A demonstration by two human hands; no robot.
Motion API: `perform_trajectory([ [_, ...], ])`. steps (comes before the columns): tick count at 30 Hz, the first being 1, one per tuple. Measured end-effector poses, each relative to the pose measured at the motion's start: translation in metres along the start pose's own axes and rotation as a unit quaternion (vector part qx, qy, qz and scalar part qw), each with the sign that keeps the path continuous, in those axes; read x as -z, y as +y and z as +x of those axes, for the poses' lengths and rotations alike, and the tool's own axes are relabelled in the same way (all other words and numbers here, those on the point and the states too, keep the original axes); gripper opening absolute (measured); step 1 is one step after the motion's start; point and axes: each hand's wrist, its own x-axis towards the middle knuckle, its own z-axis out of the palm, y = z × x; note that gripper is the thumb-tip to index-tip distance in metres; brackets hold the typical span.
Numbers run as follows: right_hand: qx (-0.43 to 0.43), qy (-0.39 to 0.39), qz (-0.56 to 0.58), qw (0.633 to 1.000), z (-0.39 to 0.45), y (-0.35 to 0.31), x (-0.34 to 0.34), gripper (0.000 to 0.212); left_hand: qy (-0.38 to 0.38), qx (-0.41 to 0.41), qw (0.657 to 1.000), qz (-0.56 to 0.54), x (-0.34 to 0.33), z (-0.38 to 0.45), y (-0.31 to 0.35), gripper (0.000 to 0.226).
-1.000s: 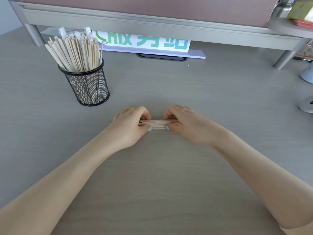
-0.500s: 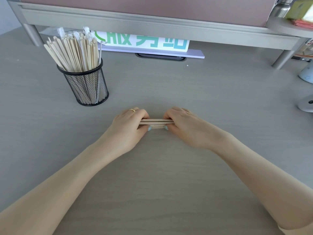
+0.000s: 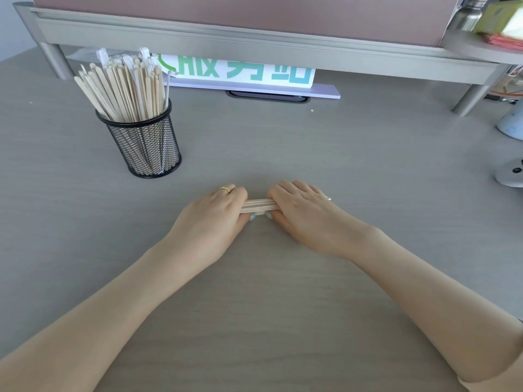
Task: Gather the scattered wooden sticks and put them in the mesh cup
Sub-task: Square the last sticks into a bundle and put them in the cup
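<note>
stick bundle (image 3: 259, 205) ends hidden by hands

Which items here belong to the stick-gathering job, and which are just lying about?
Job: stick bundle held by left hand and right hand; mesh cup.
Lying about: printed sign, metal bottle, white device.

My grey wood-grain desk (image 3: 325, 154) carries a black mesh cup (image 3: 144, 147) at rear left, a raised metal shelf (image 3: 254, 38) along the back, and my stick bundle (image 3: 259, 205) at centre.
</note>
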Motion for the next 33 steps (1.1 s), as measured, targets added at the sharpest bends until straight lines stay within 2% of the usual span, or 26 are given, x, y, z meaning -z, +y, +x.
perform_trajectory([
  [3,0.034,0.038,0.005,0.999,0.0,0.001,-0.002,0.041,0.015,-0.014,0.997,-0.073,0.0,-0.001,0.003,0.018],
  [5,0.052,0.064,0.028,0.996,-0.002,-0.004,-0.001,0.036,0.038,-0.043,0.986,-0.156,0.001,-0.002,0.006,0.017],
  [8,0.004,0.059,0.088,0.994,-0.002,-0.009,0.002,0.016,0.051,-0.057,0.971,-0.225,0.005,-0.003,0.009,0.027],
  [11,-0.048,0.123,0.147,0.98,-0.002,-0.007,0.007,0.032,0.126,-0.066,0.955,-0.259,0.013,-0.001,0.005,0.04],
  [13,-0.116,0.203,0.288,0.929,0.0,-0.002,0.017,0.043,0.235,-0.066,0.938,-0.246,0.023,0.002,-0.005,0.044],
  [15,-0.174,0.263,0.452,0.835,0.003,0.007,0.029,0.051,0.35,-0.031,0.914,-0.205,0.034,0.005,-0.022,0.044],
  [17,-0.185,0.312,0.518,0.775,0.005,0.017,0.036,0.049,0.422,0.018,0.891,-0.167,0.04,0.006,-0.042,0.046],
  [19,-0.203,0.333,0.542,0.744,0.006,0.025,0.033,0.044,0.448,0.067,0.878,-0.155,0.041,0.007,-0.059,0.055],
  [22,-0.228,0.334,0.518,0.754,0.007,0.033,0.026,0.035,0.433,0.128,0.876,-0.171,0.037,0.011,-0.074,0.075],
  [26,-0.229,0.325,0.434,0.808,0.005,0.039,0.038,0.033,0.375,0.155,0.877,-0.257,0.026,0.017,-0.092,0.102],
  [30,-0.229,0.305,0.368,0.848,0.0,0.048,0.054,0.04,0.28,0.161,0.86,-0.394,0.019,0.023,-0.11,0.114],
  [33,-0.225,0.275,0.317,0.879,-0.006,0.051,0.062,0.031,0.242,0.178,0.851,-0.431,0.016,0.028,-0.117,0.112],
])
